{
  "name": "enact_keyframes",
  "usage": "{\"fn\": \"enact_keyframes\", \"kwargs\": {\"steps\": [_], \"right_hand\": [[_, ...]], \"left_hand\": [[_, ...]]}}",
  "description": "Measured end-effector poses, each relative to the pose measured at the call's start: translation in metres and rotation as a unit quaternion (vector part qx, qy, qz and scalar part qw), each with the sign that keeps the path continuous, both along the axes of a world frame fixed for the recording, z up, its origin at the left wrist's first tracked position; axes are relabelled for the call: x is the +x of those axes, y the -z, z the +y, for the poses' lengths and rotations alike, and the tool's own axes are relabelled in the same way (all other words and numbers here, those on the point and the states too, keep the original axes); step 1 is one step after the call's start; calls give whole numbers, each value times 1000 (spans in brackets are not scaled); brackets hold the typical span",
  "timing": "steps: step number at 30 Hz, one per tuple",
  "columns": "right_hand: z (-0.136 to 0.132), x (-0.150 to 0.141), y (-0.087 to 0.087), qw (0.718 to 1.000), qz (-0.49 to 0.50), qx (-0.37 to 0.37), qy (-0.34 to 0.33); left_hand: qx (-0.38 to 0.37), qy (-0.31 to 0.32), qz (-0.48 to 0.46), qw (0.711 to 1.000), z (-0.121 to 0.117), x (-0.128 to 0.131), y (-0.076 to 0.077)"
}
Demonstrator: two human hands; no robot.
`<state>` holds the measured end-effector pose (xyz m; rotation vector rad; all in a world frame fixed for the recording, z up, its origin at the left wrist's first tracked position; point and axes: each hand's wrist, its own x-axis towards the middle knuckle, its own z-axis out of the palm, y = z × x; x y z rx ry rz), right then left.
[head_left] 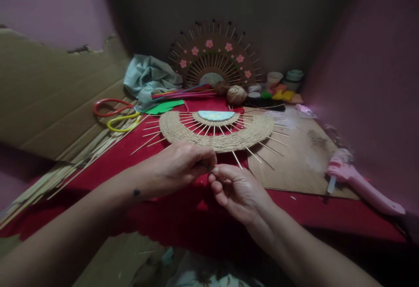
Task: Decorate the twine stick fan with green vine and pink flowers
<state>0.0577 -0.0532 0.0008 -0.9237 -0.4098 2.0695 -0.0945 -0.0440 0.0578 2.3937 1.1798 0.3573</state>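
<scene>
My left hand and my right hand meet at the fingertips above the red cloth. Both are closed in a pinch around something small and dark, mostly covered by the fingers. Just beyond them lies a half-round twine-woven fan with thin sticks poking out along its edge and a pale blue half-disc at its centre. The fan's near edge is partly behind my left hand. Its right side rests over a flat cardboard sheet.
Scissors with orange and yellow handles and a bundle of sticks lie left. A pink glue gun is at right. Behind are a twine ball, crumpled cloth, small pots and an upright flowered fan.
</scene>
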Motion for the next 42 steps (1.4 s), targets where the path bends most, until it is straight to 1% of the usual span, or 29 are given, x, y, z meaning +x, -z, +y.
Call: {"fn": "enact_keyframes", "kwargs": {"steps": [4,5,6,8,11,13,15,18,20,22,24,26,30,33,37,39,42], "right_hand": [[1,-1,-1,1000,-6,-6,-13],[1,-2,-1,1000,-6,-5,-15],[1,-2,-1,1000,-5,-5,-17],[1,-4,-1,1000,-2,-5,-19],[0,-6,0,1000,6,-5,-20],[0,-8,0,1000,14,-3,-20],[-1,-11,0,1000,23,-1,-21],[-2,-16,-1,999,43,0,-28],[-2,-20,-3,998,59,-3,-32],[-3,-22,-4,997,72,-11,-36],[-3,-24,-4,996,82,-18,-38],[-4,-25,-2,995,92,-20,-33],[-7,-28,2,994,111,-12,-14],[-8,-30,4,993,121,-5,-7],[-7,-28,6,991,131,-2,-19],[-7,-26,7,990,136,0,-29],[-8,-26,9,987,154,8,-39]], "left_hand": [[98,-45,61,992,-8,-4,3],[110,-59,83,989,-10,-4,2],[110,-75,101,986,-11,-4,1],[82,-105,117,984,-14,-2,-4],[21,-141,98,985,-17,1,-10],[26,-159,88,983,-22,2,-9],[71,-166,93,979,-28,4,-4],[195,-151,129,961,-40,9,5],[290,-122,170,934,-47,15,9],[366,-88,216,901,-52,20,11],[405,-73,248,877,-56,22,10],[419,-77,262,866,-58,21,10],[400,-90,272,871,-59,14,12],[401,-78,249,878,-57,9,15],[422,-61,216,878,-54,7,18],[416,-60,208,883,-53,6,19],[391,-65,193,898,-52,3,18]]}}
